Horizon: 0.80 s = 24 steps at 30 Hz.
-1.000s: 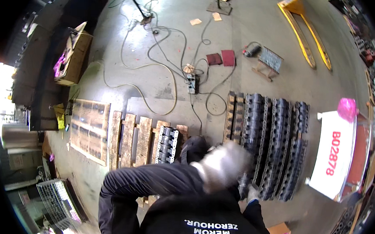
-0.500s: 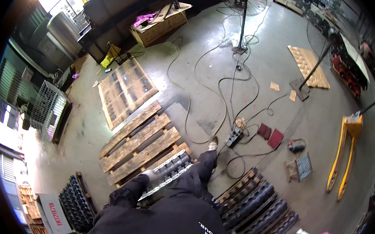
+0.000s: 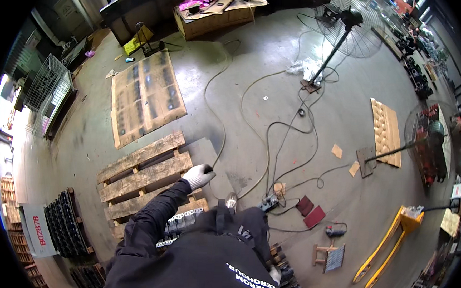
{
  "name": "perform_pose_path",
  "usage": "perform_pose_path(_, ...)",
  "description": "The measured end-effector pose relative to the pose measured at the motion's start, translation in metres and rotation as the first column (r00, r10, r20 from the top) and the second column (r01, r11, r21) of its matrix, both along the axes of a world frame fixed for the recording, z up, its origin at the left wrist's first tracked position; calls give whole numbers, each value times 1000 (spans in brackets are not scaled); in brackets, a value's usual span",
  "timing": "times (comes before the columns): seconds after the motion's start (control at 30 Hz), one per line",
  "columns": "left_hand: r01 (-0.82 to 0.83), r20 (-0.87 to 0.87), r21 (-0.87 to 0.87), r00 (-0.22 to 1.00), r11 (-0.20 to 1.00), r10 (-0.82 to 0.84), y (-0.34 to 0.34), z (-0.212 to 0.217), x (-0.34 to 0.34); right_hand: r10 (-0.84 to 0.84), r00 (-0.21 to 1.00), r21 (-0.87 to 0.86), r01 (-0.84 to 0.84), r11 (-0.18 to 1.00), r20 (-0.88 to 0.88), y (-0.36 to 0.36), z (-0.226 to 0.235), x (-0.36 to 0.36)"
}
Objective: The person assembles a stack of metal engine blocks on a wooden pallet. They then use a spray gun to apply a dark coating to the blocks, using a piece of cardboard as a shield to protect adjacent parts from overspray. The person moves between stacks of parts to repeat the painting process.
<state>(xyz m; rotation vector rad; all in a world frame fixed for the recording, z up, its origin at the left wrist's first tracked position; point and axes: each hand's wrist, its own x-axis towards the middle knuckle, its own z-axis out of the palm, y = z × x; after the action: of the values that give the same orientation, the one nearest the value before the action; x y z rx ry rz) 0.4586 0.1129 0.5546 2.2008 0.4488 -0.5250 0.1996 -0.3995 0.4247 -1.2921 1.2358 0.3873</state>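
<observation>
My left hand (image 3: 198,176), in a white glove, sits curled into a loose fist at the frame's centre, holding nothing, over the wooden pallet (image 3: 149,178). The dark metal parts (image 3: 180,226) lie just below. My right hand (image 3: 274,274) shows at bottom centre; its fingers I cannot tell.

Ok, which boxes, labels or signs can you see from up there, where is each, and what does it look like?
White sign board: far left by the stacked dark parts, rectangular, red marking.
Cardboard box: top centre on the floor, brown, boards and pink cloth on top.
Yellow package: upper left near the dark bench, small.
</observation>
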Motion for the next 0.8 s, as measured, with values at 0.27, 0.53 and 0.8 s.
perform_pose_path(0.27,-110,-17,67,994,992,111,49,-51,66,117,974,-86,-136,987,-195,20,34,223)
perform_pose_path(0.53,-155,-413,340,862,928,295,117,-197,-35,326,923,-35,-340,940,-203,41,-47,490)
perform_pose_path(0.8,-964,-425,-264,110,-7,898,93,-88,209,550,835,-210,-533,819,25,165,-63,913)
